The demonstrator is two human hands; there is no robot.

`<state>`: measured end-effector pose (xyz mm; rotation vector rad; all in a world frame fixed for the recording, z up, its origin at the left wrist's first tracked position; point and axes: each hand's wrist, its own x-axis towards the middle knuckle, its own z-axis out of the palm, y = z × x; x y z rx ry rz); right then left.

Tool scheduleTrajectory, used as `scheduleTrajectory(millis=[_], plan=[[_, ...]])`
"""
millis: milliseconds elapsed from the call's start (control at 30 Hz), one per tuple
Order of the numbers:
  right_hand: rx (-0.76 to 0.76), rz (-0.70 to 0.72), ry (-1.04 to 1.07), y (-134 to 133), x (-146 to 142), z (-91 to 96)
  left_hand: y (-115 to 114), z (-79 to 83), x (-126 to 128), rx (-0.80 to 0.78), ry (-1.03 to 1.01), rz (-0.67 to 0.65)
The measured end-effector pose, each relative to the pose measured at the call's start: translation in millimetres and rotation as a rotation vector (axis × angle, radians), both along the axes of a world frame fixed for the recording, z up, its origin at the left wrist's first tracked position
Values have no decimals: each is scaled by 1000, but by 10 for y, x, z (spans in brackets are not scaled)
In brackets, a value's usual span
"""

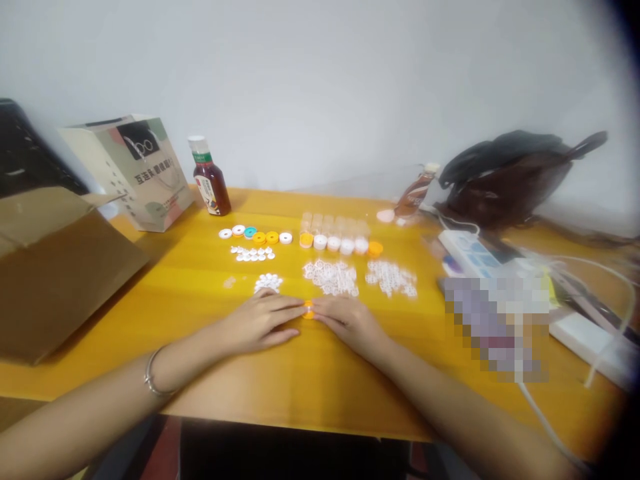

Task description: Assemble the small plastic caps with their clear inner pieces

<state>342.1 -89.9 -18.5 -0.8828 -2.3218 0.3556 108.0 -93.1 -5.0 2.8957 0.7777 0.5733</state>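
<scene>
Between my two hands, low over the table's near half, is a small orange cap (pixel 309 310) with a pale centre. The fingertips of my left hand (pixel 265 319) press its left side, the thumb held lower and apart. My right hand (pixel 353 320) pinches it from the right, fingers together. Just beyond my left hand lies a pile of small white round pieces (pixel 269 283). Past my right hand are heaps of white openwork plastic pieces (pixel 330 277) and similar white pieces (pixel 391 278). Fine detail on the cap is blurred and partly covered by fingers.
Farther back stand white, orange and blue ring caps (pixel 259 238), small white stemmed parts (pixel 253 254) and clear tubes with caps (pixel 333 229). A cardboard box (pixel 65 267), paper bag (pixel 135 173) and dark bottle (pixel 211 183) flank the left; a power strip (pixel 467 253) and cables lie right.
</scene>
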Motion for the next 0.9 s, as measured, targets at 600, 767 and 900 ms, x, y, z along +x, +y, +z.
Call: scheduleTrajectory(millis=[600,767,900], plan=[[235,18,-67,-24,-12,12,-24,50,19,45,135,-16],[134,-5,-30,-25,-15,-24,-34,31,28,85,116,-10],[36,5,25,-3,-5,-37,-63,40,51,112,98,-13]])
